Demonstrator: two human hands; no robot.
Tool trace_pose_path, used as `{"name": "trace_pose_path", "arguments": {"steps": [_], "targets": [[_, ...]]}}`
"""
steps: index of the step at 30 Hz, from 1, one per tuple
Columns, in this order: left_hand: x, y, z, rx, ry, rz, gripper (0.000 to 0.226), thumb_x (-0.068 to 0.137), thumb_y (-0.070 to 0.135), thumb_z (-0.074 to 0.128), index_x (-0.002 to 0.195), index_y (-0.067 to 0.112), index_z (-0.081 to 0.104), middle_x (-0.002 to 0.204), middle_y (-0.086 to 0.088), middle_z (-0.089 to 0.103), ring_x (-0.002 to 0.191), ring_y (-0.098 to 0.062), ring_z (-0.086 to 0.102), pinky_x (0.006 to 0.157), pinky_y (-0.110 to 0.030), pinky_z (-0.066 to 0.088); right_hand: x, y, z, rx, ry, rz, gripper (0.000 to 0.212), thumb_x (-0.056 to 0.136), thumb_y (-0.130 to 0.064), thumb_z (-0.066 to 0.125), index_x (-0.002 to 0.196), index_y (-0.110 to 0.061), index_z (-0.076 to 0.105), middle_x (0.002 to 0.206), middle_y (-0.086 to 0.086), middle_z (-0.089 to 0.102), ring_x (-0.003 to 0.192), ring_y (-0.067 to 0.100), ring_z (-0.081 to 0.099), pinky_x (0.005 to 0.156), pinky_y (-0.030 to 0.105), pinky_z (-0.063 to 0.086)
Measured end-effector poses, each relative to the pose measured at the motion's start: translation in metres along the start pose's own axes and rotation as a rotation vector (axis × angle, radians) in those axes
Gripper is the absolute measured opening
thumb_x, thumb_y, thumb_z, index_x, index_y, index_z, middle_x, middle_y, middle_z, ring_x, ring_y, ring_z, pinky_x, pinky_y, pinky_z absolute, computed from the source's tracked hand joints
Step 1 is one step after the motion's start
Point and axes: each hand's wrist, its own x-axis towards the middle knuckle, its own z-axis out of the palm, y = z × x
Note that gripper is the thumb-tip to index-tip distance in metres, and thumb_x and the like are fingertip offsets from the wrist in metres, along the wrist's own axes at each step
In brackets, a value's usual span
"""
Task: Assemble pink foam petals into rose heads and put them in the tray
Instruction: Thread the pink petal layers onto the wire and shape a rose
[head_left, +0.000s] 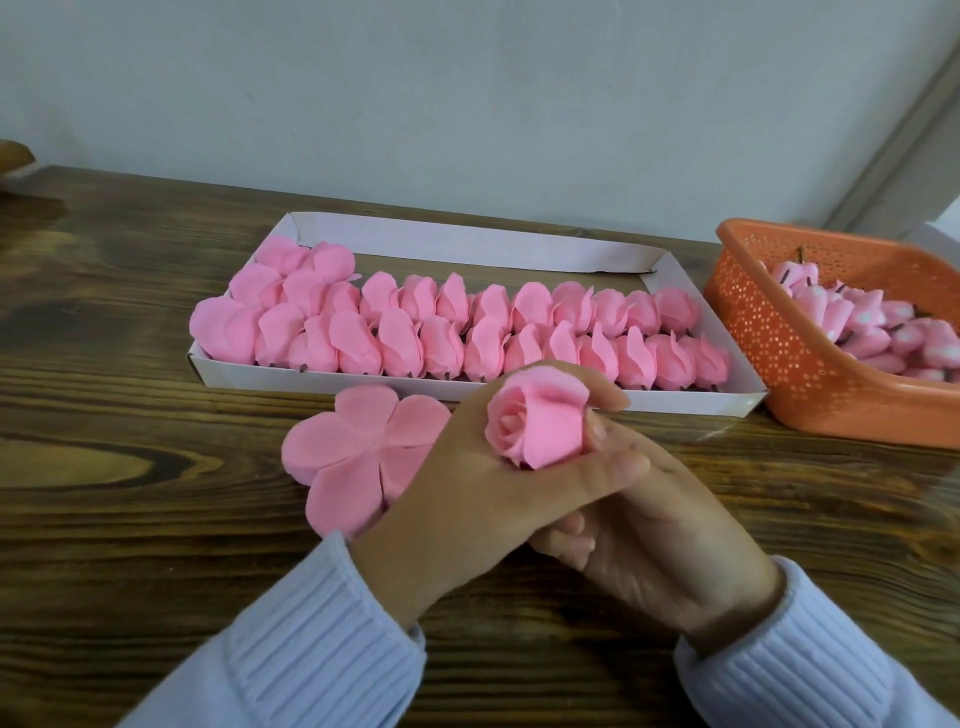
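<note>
Item: pink foam rose head (535, 421), held just before the white cardboard tray (467, 243).
- Left hand (467, 467): fingers wrapped round it.
- Right hand (670, 530): curled beneath; grip unclear.
- Tray: two near-full rows of finished roses (467, 332); back strip bare.
- Outstanding: flat petal blank (358, 452) on the table, and cores in the orange basket (779, 358).

I get soft, even, fairly bright light with no hard glare; the wall (467, 93) reads as flat pale grey. Shadows are faint, just thin dark bands on the desk (130, 415) under the tray (467, 387) and basket (779, 364). The wood has a pale sheen at my right. Everything looks slightly soft, and the desk's far edge bows from wide-angle distortion.
</note>
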Motion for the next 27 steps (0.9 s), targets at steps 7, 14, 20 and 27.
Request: {"name": "trace_pose_path", "arguments": {"steps": [7, 14, 20, 27], "targets": [[0.0017, -0.0015, 0.0004, 0.004, 0.078, 0.055, 0.018, 0.076, 0.037, 0.068, 0.083, 0.021, 0.072, 0.080, -0.026, 0.066, 0.036, -0.011, 0.052, 0.033, -0.033, 0.046, -0.0017, -0.0001, 0.0048, -0.200, 0.114, -0.003, 0.031, 0.086, -0.034, 0.055, 0.092, -0.006, 0.067, 0.062, 0.009, 0.057, 0.053, 0.014, 0.052, 0.045, 0.019, 0.033], [0.0036, -0.0020, -0.0009, -0.061, 0.102, 0.059, 0.013, 0.072, 0.038, 0.071, 0.070, 0.026, 0.066, 0.084, -0.032, 0.061, 0.038, -0.014, 0.052, 0.041, -0.036, 0.049, -0.0029, 0.0044, 0.0029, -0.327, 0.195, -0.052, 0.034, 0.089, -0.023, 0.049, 0.087, 0.010, 0.045, 0.058, 0.005, 0.052, 0.043, 0.008, 0.040, 0.038, 0.016, 0.023], [0.0056, -0.0014, -0.0008, -0.190, 0.152, 0.087, 0.008, 0.070, 0.030, 0.073, 0.072, 0.026, 0.067, 0.071, -0.028, 0.055, 0.040, -0.019, 0.050, 0.042, -0.026, 0.046, -0.0027, 0.0015, 0.0030, -0.244, 0.204, -0.011, 0.026, 0.085, -0.021, 0.050, 0.064, -0.011, 0.061, 0.059, 0.009, 0.053, 0.041, 0.009, 0.038, 0.036, 0.012, 0.022], [0.0027, -0.0001, 0.0002, -0.131, 0.173, 0.097, 0.007, 0.070, 0.035, 0.072, 0.075, 0.031, 0.069, 0.071, -0.001, 0.064, 0.051, -0.015, 0.059, 0.043, -0.027, 0.048, -0.0032, 0.0039, 0.0043, -0.094, 0.003, -0.038, 0.046, 0.081, -0.023, 0.074, 0.122, -0.013, 0.055, 0.072, 0.009, 0.057, 0.061, 0.014, 0.056, 0.039, 0.011, 0.033]]}}
